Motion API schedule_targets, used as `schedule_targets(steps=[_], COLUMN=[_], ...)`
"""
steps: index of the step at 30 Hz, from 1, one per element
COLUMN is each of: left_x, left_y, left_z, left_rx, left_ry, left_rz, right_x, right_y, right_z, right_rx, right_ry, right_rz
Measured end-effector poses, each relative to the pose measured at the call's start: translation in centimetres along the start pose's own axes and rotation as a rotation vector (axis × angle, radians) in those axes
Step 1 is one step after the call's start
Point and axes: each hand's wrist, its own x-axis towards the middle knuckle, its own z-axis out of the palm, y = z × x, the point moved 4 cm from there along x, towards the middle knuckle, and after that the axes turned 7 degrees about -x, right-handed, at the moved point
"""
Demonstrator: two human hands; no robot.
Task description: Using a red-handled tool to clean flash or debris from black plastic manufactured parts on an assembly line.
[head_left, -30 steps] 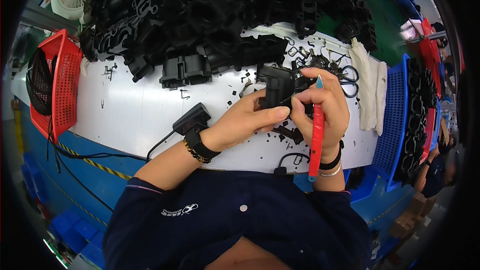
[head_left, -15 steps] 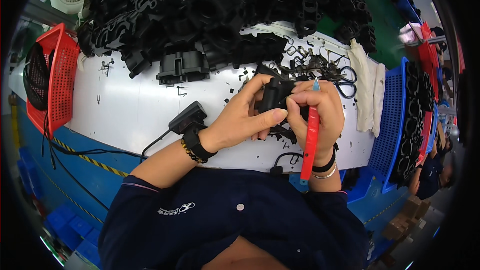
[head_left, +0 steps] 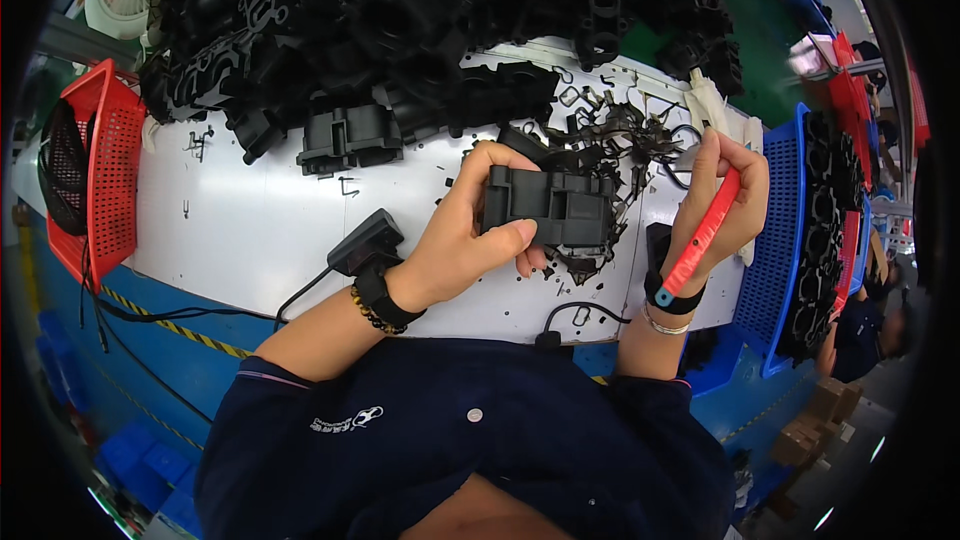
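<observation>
My left hand (head_left: 455, 240) is closed around the left end of a black moulded plastic housing (head_left: 560, 208), thumb along its near edge and fingers behind it. The housing is held above the white table with its ribbed, recessed side facing up. Off to the right, apart from the housing, my right hand (head_left: 742, 202) is raised with fingertips pinched together at the top. A knife with a red handle (head_left: 697, 245) lies slanted across that palm, its blade hidden by the fingers. Whether the fingertips also pinch a small scrap, I cannot make out.
A big heap of black housings (head_left: 400, 30) fills the table's far side. Black plastic scraps (head_left: 635, 135) lie behind and right of the held housing. A red basket (head_left: 115, 170) stands left, a blue crate (head_left: 785, 230) right. White gloves (head_left: 712, 105) lie near the crate. A cable (head_left: 300, 290) runs from my left wrist.
My right hand has moved away to the right from the housing, taking the red-handled knife with it. The housing in my left hand has been turned and now shows its broad ribbed side.
</observation>
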Motion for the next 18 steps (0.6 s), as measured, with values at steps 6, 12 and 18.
schedule_targets(steps=[6,12,18], left_x=[0.4,0.5,0.4], left_y=[-0.2,-0.3,-0.3], left_z=[-0.1,-0.4,-0.1], left_rx=[-0.018,0.158,0.222], left_ry=[0.07,0.1,0.11], left_rz=[0.026,0.024,0.06], right_x=[-1.1,-1.4,-2.6], right_y=[0.9,-3.9,-5.5], right_z=[0.7,1.3,1.9], right_rx=[0.553,0.446,0.427], right_ry=[-0.441,-0.592,-0.566], right_rz=[0.083,-0.122,-0.38])
